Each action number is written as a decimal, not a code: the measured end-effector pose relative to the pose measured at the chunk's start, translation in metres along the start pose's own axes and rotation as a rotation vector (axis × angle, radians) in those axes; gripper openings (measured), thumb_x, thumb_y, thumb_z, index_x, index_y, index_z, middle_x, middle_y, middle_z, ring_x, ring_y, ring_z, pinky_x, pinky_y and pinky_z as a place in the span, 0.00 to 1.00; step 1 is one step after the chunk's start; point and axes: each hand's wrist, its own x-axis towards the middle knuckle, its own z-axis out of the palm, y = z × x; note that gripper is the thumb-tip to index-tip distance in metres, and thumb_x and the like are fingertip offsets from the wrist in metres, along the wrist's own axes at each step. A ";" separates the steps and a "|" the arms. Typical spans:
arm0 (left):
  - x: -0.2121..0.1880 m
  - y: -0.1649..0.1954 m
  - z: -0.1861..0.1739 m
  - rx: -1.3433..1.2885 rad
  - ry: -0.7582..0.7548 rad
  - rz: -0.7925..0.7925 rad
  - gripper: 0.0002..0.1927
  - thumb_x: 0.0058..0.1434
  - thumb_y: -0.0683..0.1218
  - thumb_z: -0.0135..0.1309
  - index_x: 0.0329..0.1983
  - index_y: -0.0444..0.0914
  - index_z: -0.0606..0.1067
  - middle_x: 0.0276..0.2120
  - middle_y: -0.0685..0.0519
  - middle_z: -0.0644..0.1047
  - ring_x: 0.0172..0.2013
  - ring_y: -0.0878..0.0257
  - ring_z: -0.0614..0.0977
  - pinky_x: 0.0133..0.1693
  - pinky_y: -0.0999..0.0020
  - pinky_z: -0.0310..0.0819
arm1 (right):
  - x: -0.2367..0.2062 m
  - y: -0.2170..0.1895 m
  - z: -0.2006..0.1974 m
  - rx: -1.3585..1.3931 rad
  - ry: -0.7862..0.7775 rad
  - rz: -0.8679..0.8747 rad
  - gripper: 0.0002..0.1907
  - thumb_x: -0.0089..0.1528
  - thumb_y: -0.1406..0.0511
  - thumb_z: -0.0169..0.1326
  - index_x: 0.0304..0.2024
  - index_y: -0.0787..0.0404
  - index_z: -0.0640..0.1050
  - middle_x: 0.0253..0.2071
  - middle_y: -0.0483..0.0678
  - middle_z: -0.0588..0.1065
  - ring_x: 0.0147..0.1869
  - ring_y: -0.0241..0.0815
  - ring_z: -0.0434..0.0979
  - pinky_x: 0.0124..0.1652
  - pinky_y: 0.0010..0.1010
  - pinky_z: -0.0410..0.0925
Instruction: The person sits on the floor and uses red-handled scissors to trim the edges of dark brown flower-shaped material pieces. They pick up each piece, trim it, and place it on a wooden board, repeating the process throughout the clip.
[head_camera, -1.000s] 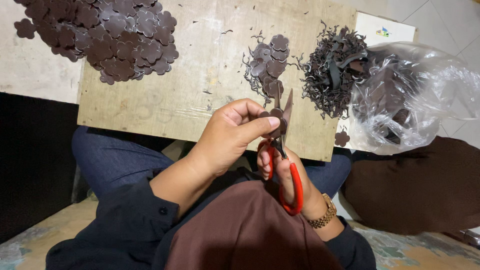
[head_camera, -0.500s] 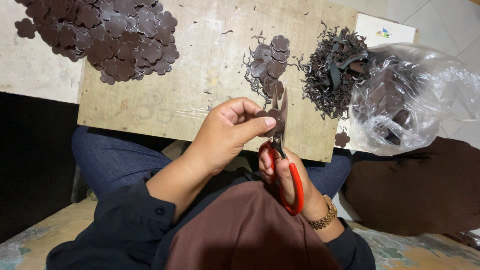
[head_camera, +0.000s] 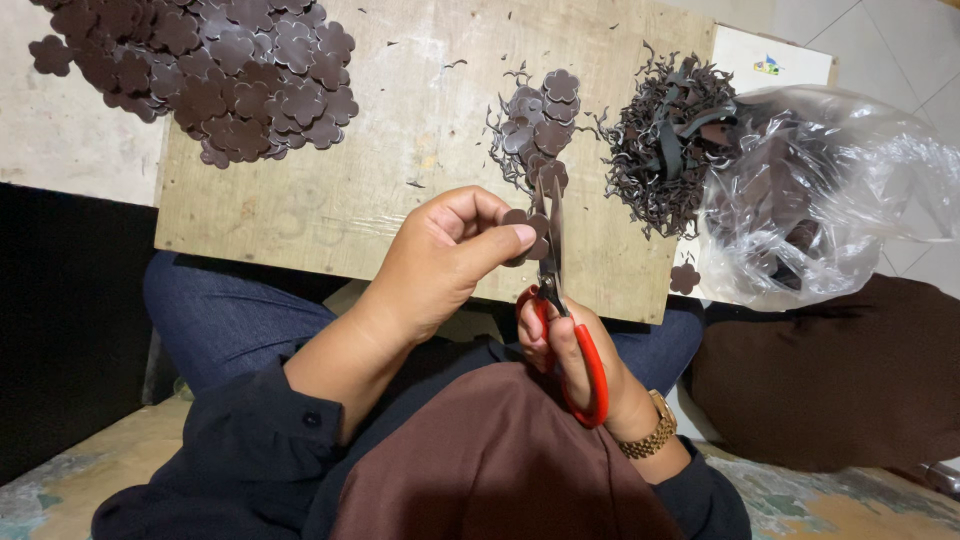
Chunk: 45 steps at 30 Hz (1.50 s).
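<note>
The flower piece (head_camera: 522, 232) was small, flat and dark brown. It sat in the middle of the view, just above the person's lap and over the near edge of the board (head_camera: 400, 160). The left hand (head_camera: 440, 265) pinched it between thumb and fingers. The right hand (head_camera: 575, 350) was closed around the red handles of the scissors (head_camera: 555, 290), and the blades pointed up, touching the piece.

The fingertips were very close to the blades, so a slip could nick a finger. The piece was tiny, so it could twist in the pinch, and then the cut could go crooked or bite into a petal. It could also drop into the lap.

On the board, just past the hands, lay a small pile of flowers (head_camera: 540, 125). A big heap of flowers (head_camera: 210, 70) lay far to the left. A tangle of scraps (head_camera: 665, 140) lay to the right, next to a clear bag (head_camera: 820, 190). One lone flower (head_camera: 684, 278) sat at the board's near right edge. A brown cushion (head_camera: 840, 370) lay on the right.

I could not tell if the blades were open or closed, as the thumb and the piece hid them. The bag was shiny, so its inside was hard to see. The big heap was cut off at the top.
</note>
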 end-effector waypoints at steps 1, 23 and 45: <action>0.000 0.000 0.000 0.005 0.001 -0.001 0.04 0.65 0.39 0.59 0.39 0.34 0.76 0.34 0.54 0.79 0.36 0.71 0.78 0.42 0.74 0.75 | 0.000 0.000 0.000 -0.004 -0.006 -0.007 0.29 0.69 0.40 0.45 0.38 0.59 0.65 0.31 0.39 0.59 0.31 0.30 0.53 0.32 0.22 0.54; 0.005 0.014 -0.007 -0.030 0.058 -0.126 0.06 0.64 0.41 0.57 0.43 0.37 0.73 0.36 0.52 0.83 0.38 0.65 0.86 0.34 0.73 0.77 | 0.002 0.020 -0.016 -0.004 0.124 0.005 0.26 0.71 0.42 0.40 0.37 0.58 0.65 0.29 0.40 0.60 0.29 0.31 0.55 0.29 0.23 0.55; 0.046 -0.030 -0.150 0.137 0.596 0.015 0.14 0.63 0.46 0.59 0.49 0.36 0.74 0.35 0.54 0.80 0.31 0.72 0.80 0.25 0.75 0.73 | 0.061 0.062 -0.121 0.177 0.710 -0.274 0.27 0.75 0.42 0.37 0.35 0.54 0.65 0.24 0.41 0.60 0.27 0.37 0.60 0.31 0.29 0.60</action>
